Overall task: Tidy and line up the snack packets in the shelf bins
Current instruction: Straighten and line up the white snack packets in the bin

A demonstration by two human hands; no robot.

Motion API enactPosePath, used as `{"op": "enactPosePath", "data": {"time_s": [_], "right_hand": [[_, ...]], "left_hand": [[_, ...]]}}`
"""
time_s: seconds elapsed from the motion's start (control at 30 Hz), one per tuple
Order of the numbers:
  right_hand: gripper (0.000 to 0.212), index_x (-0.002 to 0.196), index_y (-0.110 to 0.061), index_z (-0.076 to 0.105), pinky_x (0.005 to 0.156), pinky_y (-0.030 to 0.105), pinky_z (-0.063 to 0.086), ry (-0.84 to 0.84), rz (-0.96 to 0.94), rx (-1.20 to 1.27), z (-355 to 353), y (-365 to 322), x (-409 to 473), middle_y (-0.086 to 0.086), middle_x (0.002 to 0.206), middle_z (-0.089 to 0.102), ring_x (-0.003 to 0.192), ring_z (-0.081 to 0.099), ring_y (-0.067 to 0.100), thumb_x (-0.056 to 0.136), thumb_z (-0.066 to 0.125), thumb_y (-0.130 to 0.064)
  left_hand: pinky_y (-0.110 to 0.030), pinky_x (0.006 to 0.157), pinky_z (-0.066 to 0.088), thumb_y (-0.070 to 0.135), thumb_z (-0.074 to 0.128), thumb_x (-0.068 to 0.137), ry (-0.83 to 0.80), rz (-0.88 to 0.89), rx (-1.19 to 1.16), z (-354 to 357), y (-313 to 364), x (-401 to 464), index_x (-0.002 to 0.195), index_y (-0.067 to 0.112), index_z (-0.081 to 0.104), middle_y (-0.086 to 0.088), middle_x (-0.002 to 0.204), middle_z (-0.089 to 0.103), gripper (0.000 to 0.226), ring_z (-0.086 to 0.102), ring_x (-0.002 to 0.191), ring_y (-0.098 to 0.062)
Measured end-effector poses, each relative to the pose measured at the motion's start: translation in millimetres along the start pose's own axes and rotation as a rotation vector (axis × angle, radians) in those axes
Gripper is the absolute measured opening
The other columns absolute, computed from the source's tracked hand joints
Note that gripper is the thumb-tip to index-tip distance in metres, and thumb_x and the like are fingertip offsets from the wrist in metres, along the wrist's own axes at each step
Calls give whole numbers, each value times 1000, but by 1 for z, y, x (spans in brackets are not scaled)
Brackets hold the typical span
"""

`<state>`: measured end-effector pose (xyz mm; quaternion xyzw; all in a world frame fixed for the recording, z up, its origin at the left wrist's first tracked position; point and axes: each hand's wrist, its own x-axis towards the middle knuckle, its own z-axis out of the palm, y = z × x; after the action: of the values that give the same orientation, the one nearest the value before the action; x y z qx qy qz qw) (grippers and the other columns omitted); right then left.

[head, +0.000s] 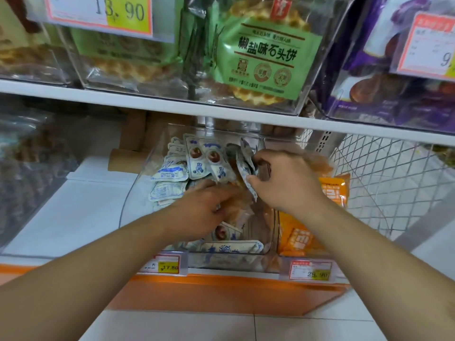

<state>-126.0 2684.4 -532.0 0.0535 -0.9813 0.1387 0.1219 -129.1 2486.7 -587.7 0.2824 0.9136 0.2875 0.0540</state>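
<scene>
Both hands are down in the clear bin (138, 190) on the lower shelf, where the blue-and-white snack packets (197, 161) lie in a jumble. The right hand (285, 183) pinches a few upright packets between thumb and fingers, while the left hand (209, 205) lies over the pile with fingers curled into it, though I can't really tell if it's gripping 1. Risk from here: that thin upright stack could slip and flop back flat, or spill toward the orange packets (332, 190) next door.

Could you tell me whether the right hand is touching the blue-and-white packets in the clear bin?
Touching. The head view shows the right hand with thumb and fingers pinching upright blue-and-white packets inside the clear bin.
</scene>
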Motion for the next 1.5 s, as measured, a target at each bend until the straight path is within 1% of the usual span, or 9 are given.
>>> {"op": "enactPosePath", "data": {"time_s": [0.1,0.23,0.53,0.73,0.93,1.1,1.2,1.37,1.5], "right_hand": [[42,131,-35,66,85,25,46,4,15,31,2,3,1,-4,116,75,111,68,22,92,72,-50],[39,126,-36,66,92,34,57,16,25,70,5,6,3,-4,109,75,107,68,21,90,73,-50],[45,132,-35,65,97,38,57,-6,14,95,7,9,-2,-3,116,75,113,67,23,89,75,-47],[55,139,-33,61,108,41,51,-79,-12,108,5,10,-7,-3,130,71,124,63,24,89,77,-47],[64,148,-37,49,123,43,25,-240,-39,97,3,9,-14,-6,154,46,148,31,24,88,71,-36],[68,144,-44,52,106,32,41,-387,-38,608,-27,-2,-36,-18,146,50,137,44,6,84,70,-19],[57,128,-51,58,99,27,52,-455,-133,830,-37,-12,-50,-24,130,66,124,59,-4,84,69,-17],[35,116,-38,72,97,28,55,-114,-40,742,-38,-8,-57,-23,110,73,107,67,-4,87,85,-23],[32,96,-42,74,80,16,53,0,45,646,-57,24,-65,-29,93,75,89,70,-7,84,86,-16]], "left_hand": [[-34,112,29,25,49,105,-42,28,72,9,-8,11,148,51,44,63,115,29,51,26,116,-6],[-39,102,32,34,45,101,-21,95,270,11,-22,17,150,50,41,33,153,40,52,24,109,-10],[-34,101,26,48,44,104,-101,89,499,-1,-12,13,135,46,58,23,140,46,34,33,117,-16],[-35,91,35,28,70,92,97,192,374,-11,-17,-5,104,36,73,21,123,60,14,40,104,-17],[-31,91,34,15,80,84,314,205,254,-25,-9,-27,95,36,75,27,95,68,25,45,99,-11],[-11,78,45,17,74,92,527,-7,-138,-44,22,-33,87,36,73,14,96,62,20,61,89,-2],[-25,68,54,18,74,91,589,-56,-274,-49,41,-36,82,36,73,12,78,70,20,67,73,-8],[-36,72,61,17,76,91,567,-7,-445,-45,68,-40,87,31,76,8,81,74,14,70,78,-13],[-22,82,59,29,74,92,400,-10,-490,-34,79,-39,109,34,72,17,102,75,18,70,99,-2]]}}
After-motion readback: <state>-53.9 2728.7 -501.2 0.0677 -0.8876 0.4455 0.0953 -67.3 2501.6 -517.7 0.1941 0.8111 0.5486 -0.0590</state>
